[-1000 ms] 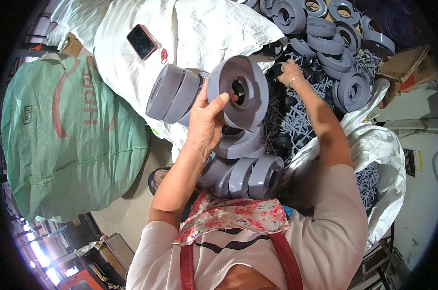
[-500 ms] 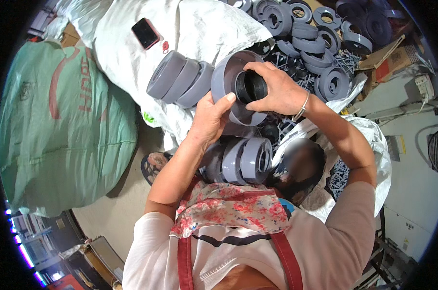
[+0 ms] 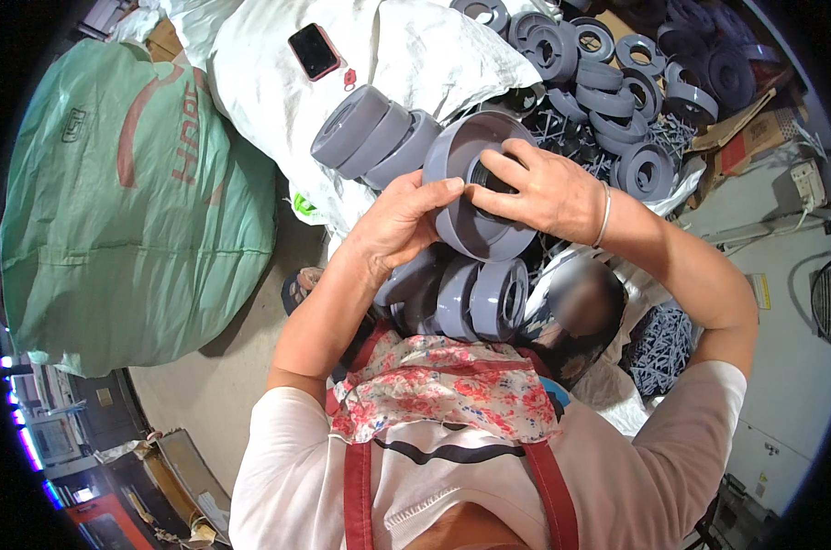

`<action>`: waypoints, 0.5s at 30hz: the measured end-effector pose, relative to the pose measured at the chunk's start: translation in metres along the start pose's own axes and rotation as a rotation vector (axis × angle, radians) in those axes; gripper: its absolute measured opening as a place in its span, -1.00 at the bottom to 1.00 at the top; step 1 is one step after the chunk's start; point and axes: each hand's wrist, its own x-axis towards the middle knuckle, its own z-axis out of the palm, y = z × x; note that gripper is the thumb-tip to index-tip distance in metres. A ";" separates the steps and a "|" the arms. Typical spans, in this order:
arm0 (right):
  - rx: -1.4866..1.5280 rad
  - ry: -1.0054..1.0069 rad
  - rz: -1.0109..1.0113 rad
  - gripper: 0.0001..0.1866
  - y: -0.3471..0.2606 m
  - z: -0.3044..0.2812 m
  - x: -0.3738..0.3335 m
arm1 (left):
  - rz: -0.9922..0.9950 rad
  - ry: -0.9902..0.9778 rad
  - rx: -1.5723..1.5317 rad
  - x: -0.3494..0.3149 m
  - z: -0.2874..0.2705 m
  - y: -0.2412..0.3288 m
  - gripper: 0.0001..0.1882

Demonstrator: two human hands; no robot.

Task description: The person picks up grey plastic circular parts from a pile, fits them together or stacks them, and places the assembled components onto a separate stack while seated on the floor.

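A wide grey plastic cup-shaped part (image 3: 493, 241) is tilted toward me between both hands. My left hand (image 3: 393, 225) grips its left edge, thumb laid over the rim. Inside the cup sits a black ring (image 3: 494, 183) with a ridged wall. My right hand (image 3: 553, 197) reaches into the cup, its fingers closed on this ring and largely covering it. A row of grey round parts (image 3: 365, 137) lies on the white sack (image 3: 425, 55) just beyond my left hand. More grey round parts (image 3: 496, 298) rest below the cup, near my lap.
A heap of grey rings (image 3: 603, 101) and loose screws fills the back right. Another bag of screws (image 3: 661, 344) is beside my right elbow. A phone (image 3: 315, 51) lies on the white sack. A bulky green sack (image 3: 140, 220) stands left, a wall socket (image 3: 807, 183) right.
The black ring sits deeper in the grey cup, and my right fingers have followed it inside. My left hand keeps its hold on the rim. The whole view has shifted slightly.
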 end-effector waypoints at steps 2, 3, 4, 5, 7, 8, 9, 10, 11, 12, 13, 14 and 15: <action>0.208 0.019 0.179 -0.44 -0.001 0.002 -0.001 | 0.039 0.011 -0.050 -0.006 0.005 -0.003 -0.57; 0.309 0.027 0.266 -0.40 -0.001 0.002 0.001 | 0.061 0.015 -0.076 -0.009 0.006 -0.004 -0.56; 0.411 0.037 0.354 -0.36 -0.002 0.001 0.003 | 0.094 0.020 -0.052 -0.009 0.006 -0.006 -0.56; 0.456 0.026 0.399 -0.28 -0.003 0.000 0.005 | 0.127 0.025 -0.029 -0.010 0.006 -0.008 -0.55; 0.525 0.144 0.493 -0.29 -0.007 0.006 0.007 | 0.167 0.011 0.006 -0.007 0.003 -0.011 -0.56; 0.559 0.204 0.539 -0.29 -0.009 0.009 0.007 | 0.226 0.023 0.079 -0.004 0.002 -0.013 -0.55; 0.660 0.267 0.738 -0.29 -0.014 0.010 0.010 | 0.284 0.039 0.152 -0.003 0.002 -0.017 -0.55; 0.827 0.241 0.947 -0.40 -0.017 0.005 0.017 | 0.343 0.055 0.226 -0.001 0.001 -0.021 -0.55; 1.249 0.074 1.134 -0.36 -0.006 0.009 0.011 | 0.357 0.071 0.245 0.000 -0.001 -0.026 -0.53; 1.673 -0.115 1.293 -0.29 0.004 0.010 0.010 | 0.355 0.084 0.207 -0.001 0.001 -0.026 -0.53; 1.672 -0.061 1.340 -0.26 0.002 0.012 0.011 | 0.352 0.097 0.169 -0.001 0.003 -0.024 -0.52; 1.459 -0.124 1.216 -0.24 0.000 0.009 0.011 | 0.349 0.111 0.130 -0.002 0.003 -0.024 -0.51; 1.171 0.069 1.006 -0.19 -0.008 0.013 0.008 | 0.350 0.107 0.200 -0.002 0.001 -0.025 -0.52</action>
